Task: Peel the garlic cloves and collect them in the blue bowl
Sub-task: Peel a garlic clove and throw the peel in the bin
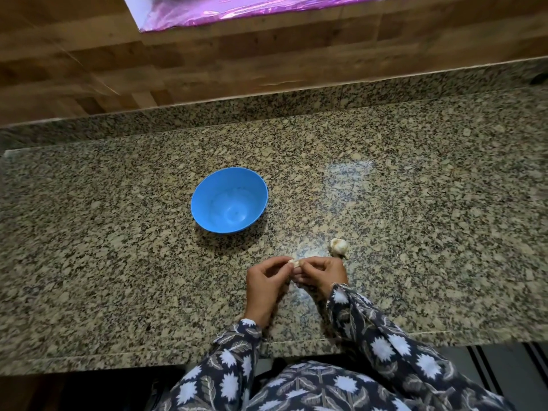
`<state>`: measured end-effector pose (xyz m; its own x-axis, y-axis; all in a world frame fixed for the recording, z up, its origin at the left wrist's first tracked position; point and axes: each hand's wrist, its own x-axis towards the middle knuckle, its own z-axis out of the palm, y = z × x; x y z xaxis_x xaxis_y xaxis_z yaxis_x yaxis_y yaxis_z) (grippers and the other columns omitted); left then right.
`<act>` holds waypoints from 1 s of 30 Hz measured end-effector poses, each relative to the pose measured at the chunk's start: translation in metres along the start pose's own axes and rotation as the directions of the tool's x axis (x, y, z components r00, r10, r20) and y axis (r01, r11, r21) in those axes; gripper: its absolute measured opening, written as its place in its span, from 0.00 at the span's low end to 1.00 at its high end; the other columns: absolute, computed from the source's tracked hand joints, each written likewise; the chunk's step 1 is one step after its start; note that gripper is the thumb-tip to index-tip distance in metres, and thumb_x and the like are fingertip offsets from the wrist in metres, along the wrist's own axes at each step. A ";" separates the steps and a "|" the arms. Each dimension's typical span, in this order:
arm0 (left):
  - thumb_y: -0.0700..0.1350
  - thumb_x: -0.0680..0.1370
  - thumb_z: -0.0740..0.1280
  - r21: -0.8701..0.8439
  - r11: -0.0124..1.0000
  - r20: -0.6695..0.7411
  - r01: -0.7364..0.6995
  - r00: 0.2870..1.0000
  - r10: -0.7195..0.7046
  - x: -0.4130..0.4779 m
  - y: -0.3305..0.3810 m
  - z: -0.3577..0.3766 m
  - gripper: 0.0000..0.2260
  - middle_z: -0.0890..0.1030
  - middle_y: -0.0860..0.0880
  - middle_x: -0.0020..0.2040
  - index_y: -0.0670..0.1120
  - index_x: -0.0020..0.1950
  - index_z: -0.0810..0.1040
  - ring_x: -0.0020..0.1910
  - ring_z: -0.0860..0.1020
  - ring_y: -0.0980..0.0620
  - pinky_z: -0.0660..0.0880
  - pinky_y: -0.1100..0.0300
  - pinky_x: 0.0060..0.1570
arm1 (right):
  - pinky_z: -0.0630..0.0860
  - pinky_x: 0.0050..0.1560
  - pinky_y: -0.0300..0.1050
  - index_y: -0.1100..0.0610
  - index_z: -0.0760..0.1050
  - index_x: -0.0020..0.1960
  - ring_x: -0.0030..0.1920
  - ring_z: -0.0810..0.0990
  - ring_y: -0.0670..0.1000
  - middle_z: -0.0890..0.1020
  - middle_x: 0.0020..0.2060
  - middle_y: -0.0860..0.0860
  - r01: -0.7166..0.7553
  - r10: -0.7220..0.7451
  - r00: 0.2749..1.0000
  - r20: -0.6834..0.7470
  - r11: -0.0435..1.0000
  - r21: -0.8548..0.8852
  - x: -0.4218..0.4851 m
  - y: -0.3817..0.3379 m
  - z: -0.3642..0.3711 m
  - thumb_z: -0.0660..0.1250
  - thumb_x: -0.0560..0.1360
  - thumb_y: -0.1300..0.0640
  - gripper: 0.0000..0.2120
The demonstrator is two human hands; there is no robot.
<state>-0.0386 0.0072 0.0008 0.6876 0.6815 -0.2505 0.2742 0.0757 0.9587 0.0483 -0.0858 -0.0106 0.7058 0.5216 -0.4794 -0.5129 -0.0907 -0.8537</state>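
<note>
Pinching a garlic clove (293,263) between left hand (267,280) and right hand (324,272), fingers curled, low over the speckled worktop (415,203). Just beyond the right hand, a garlic bulb (339,246); farther back and leftward, an upright blue bowl (207,185).

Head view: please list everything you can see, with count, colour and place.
bowl: 1, blue, on the counter left of centre, nothing in it
bulb: 1, off-white garlic, on the counter just beyond the right hand
clove: 1, pale, held between the two hands' fingertips
counter: 1, speckled tan and black granite, fills the middle of the view
wall: 1, brown wood panels, behind the counter
sheet: 1, shiny purple, top edge
sleeves: 2, navy with white flowers, bottom
left hand: 1, pinches the clove
right hand: 1, pinches the clove
</note>
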 end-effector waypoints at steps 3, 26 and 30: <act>0.34 0.71 0.71 -0.347 0.918 0.031 0.192 0.981 -0.193 -0.001 0.004 -0.001 0.08 0.84 0.40 0.45 0.36 0.50 0.81 0.40 0.83 0.49 0.80 0.62 0.41 | 0.79 0.34 0.36 0.65 0.79 0.41 0.28 0.81 0.47 0.83 0.28 0.54 -0.001 0.001 1.000 -0.001 0.999 0.044 -0.004 -0.004 0.001 0.64 0.74 0.68 0.06; 0.35 0.75 0.67 -0.440 0.859 0.082 0.262 0.964 -0.252 0.001 0.003 -0.018 0.09 0.84 0.39 0.45 0.34 0.54 0.79 0.40 0.83 0.48 0.80 0.62 0.39 | 0.78 0.44 0.44 0.49 0.82 0.41 0.42 0.82 0.49 0.84 0.39 0.49 0.218 -0.202 0.976 0.084 0.904 -0.367 0.006 0.000 0.005 0.72 0.70 0.60 0.06; 0.34 0.73 0.69 -0.383 0.894 0.087 0.231 0.973 -0.214 0.000 0.003 -0.017 0.08 0.84 0.39 0.48 0.36 0.52 0.81 0.42 0.83 0.48 0.80 0.62 0.43 | 0.78 0.50 0.45 0.44 0.82 0.38 0.44 0.83 0.47 0.85 0.39 0.46 0.231 -0.193 0.972 0.132 0.882 -0.411 0.005 0.000 0.005 0.74 0.68 0.53 0.05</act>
<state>-0.0493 0.0203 0.0063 0.6689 0.5835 -0.4605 0.1465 0.5039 0.8512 0.0497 -0.0787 -0.0119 0.7208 0.6365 -0.2745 -0.0883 -0.3085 -0.9471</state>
